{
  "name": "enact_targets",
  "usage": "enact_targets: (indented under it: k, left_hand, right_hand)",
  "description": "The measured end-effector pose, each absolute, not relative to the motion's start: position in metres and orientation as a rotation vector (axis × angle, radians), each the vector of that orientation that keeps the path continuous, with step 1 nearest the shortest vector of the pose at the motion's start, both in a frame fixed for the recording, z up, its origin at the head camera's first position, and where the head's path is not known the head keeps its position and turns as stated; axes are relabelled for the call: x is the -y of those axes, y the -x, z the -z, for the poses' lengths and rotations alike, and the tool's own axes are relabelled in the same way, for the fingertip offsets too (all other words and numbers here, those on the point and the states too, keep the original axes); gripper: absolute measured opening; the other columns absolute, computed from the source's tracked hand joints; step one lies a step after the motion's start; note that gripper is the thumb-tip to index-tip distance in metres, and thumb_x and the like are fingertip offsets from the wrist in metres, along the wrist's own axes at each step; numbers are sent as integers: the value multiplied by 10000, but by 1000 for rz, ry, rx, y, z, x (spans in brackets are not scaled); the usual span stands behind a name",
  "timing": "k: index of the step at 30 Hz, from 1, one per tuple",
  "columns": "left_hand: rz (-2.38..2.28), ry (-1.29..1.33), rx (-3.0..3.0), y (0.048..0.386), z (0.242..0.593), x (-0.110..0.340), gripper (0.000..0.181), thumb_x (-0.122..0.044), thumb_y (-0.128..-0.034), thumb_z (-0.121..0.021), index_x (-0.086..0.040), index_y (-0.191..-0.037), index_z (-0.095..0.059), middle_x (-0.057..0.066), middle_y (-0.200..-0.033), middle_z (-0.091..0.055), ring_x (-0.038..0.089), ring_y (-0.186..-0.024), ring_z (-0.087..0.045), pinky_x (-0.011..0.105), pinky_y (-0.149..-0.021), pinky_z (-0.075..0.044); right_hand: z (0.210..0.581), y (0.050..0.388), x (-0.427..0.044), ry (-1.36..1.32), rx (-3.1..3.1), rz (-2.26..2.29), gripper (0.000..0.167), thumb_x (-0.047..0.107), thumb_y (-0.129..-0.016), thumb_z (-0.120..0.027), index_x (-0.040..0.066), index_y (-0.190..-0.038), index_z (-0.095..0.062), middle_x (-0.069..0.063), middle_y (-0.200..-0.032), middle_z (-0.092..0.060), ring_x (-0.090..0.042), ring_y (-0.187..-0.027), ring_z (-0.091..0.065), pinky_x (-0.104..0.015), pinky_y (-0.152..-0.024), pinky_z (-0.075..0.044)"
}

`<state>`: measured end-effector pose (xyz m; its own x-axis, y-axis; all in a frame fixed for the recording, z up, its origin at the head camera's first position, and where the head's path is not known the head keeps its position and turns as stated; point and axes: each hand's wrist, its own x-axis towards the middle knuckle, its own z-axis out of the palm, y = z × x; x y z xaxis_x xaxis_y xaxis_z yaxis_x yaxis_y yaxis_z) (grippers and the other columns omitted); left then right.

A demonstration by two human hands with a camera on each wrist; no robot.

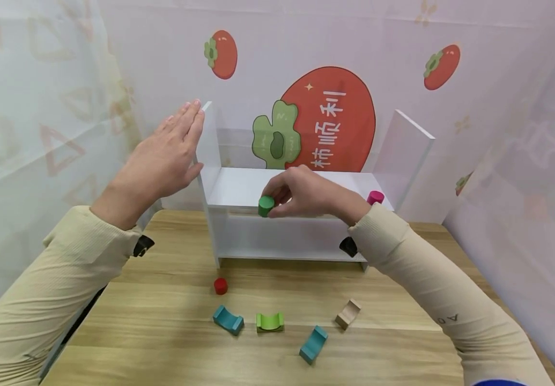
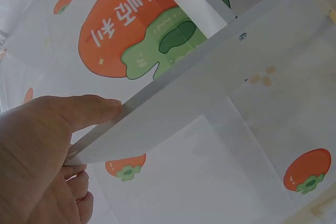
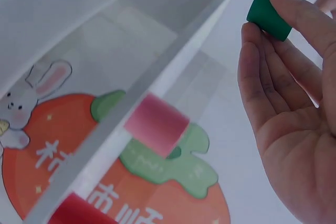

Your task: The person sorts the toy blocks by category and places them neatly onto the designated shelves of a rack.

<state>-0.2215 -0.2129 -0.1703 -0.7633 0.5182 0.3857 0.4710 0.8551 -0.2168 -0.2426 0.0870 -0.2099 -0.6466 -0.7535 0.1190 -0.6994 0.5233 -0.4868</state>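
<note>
Wood grain runs along the surface (image 1: 161, 343), with a blue curved block (image 1: 313, 344) nearest, then a bright green curved block (image 1: 269, 323), another blue block (image 1: 228, 320), a tan curved block (image 1: 348, 314) and, farther off, a red cylinder (image 1: 220, 286). Beige sleeves (image 1: 414, 268) slant inward from both lower corners. At the right, the wrist bends so the right hand (image 1: 301, 193) points left across the white shelf (image 1: 287, 236); its grip is clamped on a green cylinder (image 1: 266, 206), pinched between thumb and fingers near the board's front edge. I cannot tell whether cylinder and board touch. The left hand (image 1: 161, 155) is raised, back toward the head camera, fingers long and close together, thumb apart and touching the edge of the left side panel (image 1: 211, 145). A magenta cylinder (image 1: 375, 197) stands on the shelf beside the right cuff. Behind hangs a pale backdrop (image 1: 369, 32) printed with a large red fruit (image 1: 354, 118).
</note>
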Motion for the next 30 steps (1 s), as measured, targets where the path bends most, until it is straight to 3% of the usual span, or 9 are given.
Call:
enact_targets:
  k: [19, 30]
  left_hand:
    - [-135, 718, 2612, 222, 171, 214, 919, -147, -989, -681, 121, -1639, -89, 280, -1760, -77, 445, -1643, -137, 589, -1333, -204]
    - [-140, 707, 2617, 222, 171, 213, 927, -155, -993, -672, 108, -1647, -70, 268, -1765, -72, 429, -1647, -134, 578, -1338, -195]
  right_hand:
    - [213, 279, -86, 1148, -2772, 742, 240, 142, -879, -869, 84, -1106, -820, -55, -994, -808, -163, -914, -768, -312, -902, -654]
    - [218, 284, -81, 1098, -2771, 670, 257, 160, -891, -860, 81, -1131, -816, -59, -1013, -803, -173, -929, -752, -318, -926, -646]
